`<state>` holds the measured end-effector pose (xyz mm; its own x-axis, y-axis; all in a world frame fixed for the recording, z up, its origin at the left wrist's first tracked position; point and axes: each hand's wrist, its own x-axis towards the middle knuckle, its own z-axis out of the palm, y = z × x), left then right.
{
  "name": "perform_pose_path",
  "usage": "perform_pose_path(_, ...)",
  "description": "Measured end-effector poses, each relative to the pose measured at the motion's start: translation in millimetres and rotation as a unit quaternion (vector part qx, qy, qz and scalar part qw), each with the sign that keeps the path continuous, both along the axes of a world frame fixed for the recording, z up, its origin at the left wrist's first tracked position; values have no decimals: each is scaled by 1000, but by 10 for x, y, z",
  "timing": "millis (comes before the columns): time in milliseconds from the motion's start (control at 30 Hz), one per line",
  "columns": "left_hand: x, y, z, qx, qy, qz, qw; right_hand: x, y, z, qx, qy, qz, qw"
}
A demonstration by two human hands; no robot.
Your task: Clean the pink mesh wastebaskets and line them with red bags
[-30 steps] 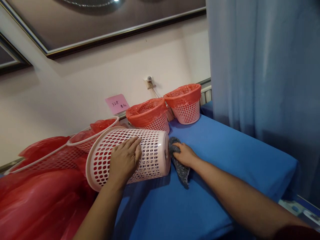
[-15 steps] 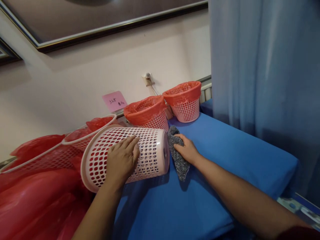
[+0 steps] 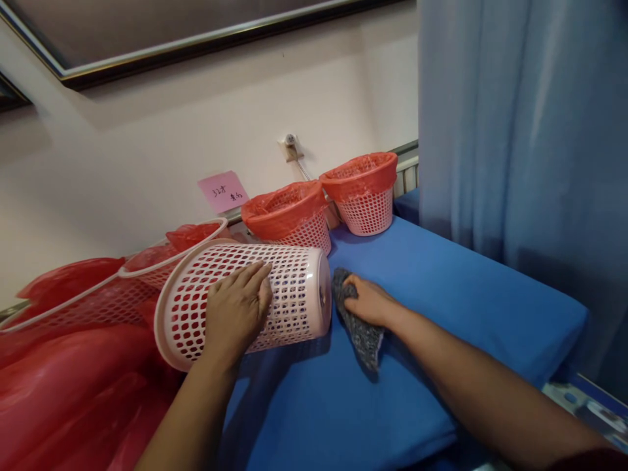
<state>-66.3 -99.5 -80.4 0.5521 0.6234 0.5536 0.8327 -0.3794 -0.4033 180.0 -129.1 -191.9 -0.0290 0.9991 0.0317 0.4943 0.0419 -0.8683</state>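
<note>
A pale pink perforated wastebasket [image 3: 289, 307] lies on its side on the blue-covered bed [image 3: 466, 307], its base facing right. My left hand [image 3: 238, 304] rests flat on the basket's upper side, fingers stretched out and holding nothing. Just off the base, my right hand [image 3: 367, 299] grips a dark grey speckled cloth [image 3: 364, 343], whose loose end hangs down toward the bed. Two upright wastebaskets with red liner bags stand behind: a nearer one [image 3: 289, 212] and a farther one [image 3: 366, 196].
Large red plastic bags [image 3: 73, 392] fill the lower left. More pink baskets [image 3: 98, 301] with red bags lean along the wall side. A pink handwritten note [image 3: 223, 191] is at the wall. On the right hangs a blue curtain [image 3: 515, 131].
My right hand and the cloth have moved slightly down, away from the basket's base. My left hand stays on the basket. The view has shifted a little.
</note>
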Motion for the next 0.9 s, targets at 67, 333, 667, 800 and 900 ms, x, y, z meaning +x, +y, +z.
perform_pose_path(67, -4, -3, -4, 1, 3, 2, 1000, -13, 0, 11, 39, 71, -1, 997)
perform_pose_path(333, -33, 0, -9, -3, -7, -7, 1000, -156, -19, -170, -69, -54, 143, 986)
perform_pose_path(667, -25, -24, -14, -5, -15, -4, 1000, -244, 70, -253, 12, -33, 42, 998)
perform_pose_path(800, -24, -37, -6, -17, -23, -2, 1000, -230, 29, -274, -13, -60, 61, 996)
perform_pose_path(900, -20, -53, -5, -22, -34, -1, 999, -155, 122, -247, -13, -49, 14, 999)
